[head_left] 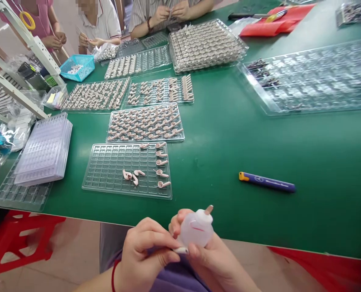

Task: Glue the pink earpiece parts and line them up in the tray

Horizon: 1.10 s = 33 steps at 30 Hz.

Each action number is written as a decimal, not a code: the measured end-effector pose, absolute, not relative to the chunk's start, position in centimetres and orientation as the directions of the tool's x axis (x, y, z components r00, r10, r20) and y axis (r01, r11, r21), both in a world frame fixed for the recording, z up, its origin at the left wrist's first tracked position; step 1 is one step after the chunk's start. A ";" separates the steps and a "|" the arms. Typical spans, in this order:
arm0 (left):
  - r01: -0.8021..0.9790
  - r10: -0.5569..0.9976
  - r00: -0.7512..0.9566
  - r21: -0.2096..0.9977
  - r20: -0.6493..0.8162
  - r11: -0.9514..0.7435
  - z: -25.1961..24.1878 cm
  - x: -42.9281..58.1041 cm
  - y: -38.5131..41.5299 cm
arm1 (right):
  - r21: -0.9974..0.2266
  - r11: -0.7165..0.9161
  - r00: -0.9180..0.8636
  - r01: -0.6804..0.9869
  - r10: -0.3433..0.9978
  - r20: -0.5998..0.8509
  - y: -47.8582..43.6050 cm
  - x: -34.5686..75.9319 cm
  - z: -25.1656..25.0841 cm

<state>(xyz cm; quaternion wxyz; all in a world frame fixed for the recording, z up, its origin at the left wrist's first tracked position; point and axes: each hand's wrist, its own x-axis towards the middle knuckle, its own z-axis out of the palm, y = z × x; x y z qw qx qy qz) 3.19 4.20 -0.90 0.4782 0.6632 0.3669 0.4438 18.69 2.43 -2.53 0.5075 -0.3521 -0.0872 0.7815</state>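
Note:
Below the table's front edge, my right hand (212,259) is closed around a small translucent squeeze bottle (197,229) with a pinkish nozzle tip pointing up. My left hand (144,251) pinches a small pale part (180,250) against the bottle's base. Just ahead on the green table (229,134) lies a clear compartment tray (113,168) holding a few pink curved parts along its right side.
More trays full of pink parts run toward the far end. A stack of clear trays (43,152) lies at left, a blue and yellow pen-like tool (267,181) at right, and a large clear tray (314,77) far right. Other people work at the far end. A red stool (13,239) stands low left.

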 end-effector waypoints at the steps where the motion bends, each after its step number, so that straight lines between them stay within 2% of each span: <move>1: 0.042 0.920 0.329 0.970 0.213 -0.239 -1.0 3.3 4.0 | -0.475 -0.470 -0.255 -0.744 0.857 -0.447 2.3 18.6 -2.7; 4: 0.016 0.932 0.316 0.981 0.178 -0.193 -1.1 3.4 3.7 | -0.436 -0.466 -0.294 -0.770 0.866 -0.405 2.1 18.4 -2.8; 9: 0.029 0.936 0.299 0.979 0.186 -0.204 -1.0 3.6 3.5 | -0.395 -0.462 -0.271 -0.794 0.851 -0.450 1.7 18.1 -2.2; 19: 0.080 0.964 0.209 0.980 0.162 -0.182 -0.9 4.0 3.2 | -0.348 -0.478 -0.341 -0.807 0.857 -0.387 1.5 18.0 -3.3; 25: 0.079 0.947 0.189 0.958 0.259 -0.277 -0.9 4.1 3.1 | -0.313 -0.482 -0.357 -0.818 0.854 -0.380 1.4 17.7 -2.8; 33: 0.159 0.881 0.256 0.881 0.399 -0.445 -0.6 3.9 3.4 | -0.314 -0.457 -0.349 -0.832 0.872 -0.343 1.3 17.8 -3.0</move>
